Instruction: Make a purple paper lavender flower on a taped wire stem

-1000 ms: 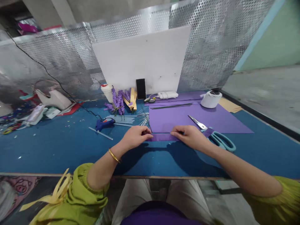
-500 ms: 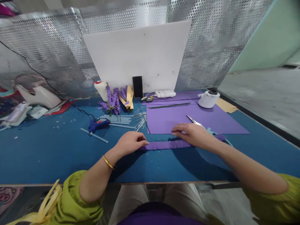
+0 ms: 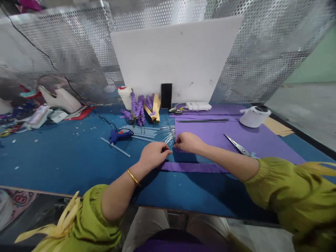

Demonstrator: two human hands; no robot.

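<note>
A narrow purple paper strip (image 3: 194,167) lies across the blue table in front of me. My left hand (image 3: 154,154) is over the strip's left end, thumb and fingers curled together; what they hold, if anything, is hidden. Just right of it, my right hand (image 3: 190,142) pinches the near end of a thin dark green wire (image 3: 170,128). That wire slants over a loose pile of silvery wires (image 3: 165,132). Under the right hand is the near-left corner of a large purple sheet (image 3: 210,136). Open-bladed scissors (image 3: 237,144) rest on this sheet, handles partly behind my sleeve.
Left are a blue glue gun (image 3: 119,135) and pale glue sticks (image 3: 147,131). Behind stand purple flowers (image 3: 138,108), a white cup (image 3: 126,98) and a phone (image 3: 166,95) against a white board (image 3: 178,63). A white roll (image 3: 254,117) and dark green wires (image 3: 203,120) are at right.
My right hand has left the right part of the strip and moved left to the green wire. My left hand's fingertips have come up off the strip. The view has shifted left.
</note>
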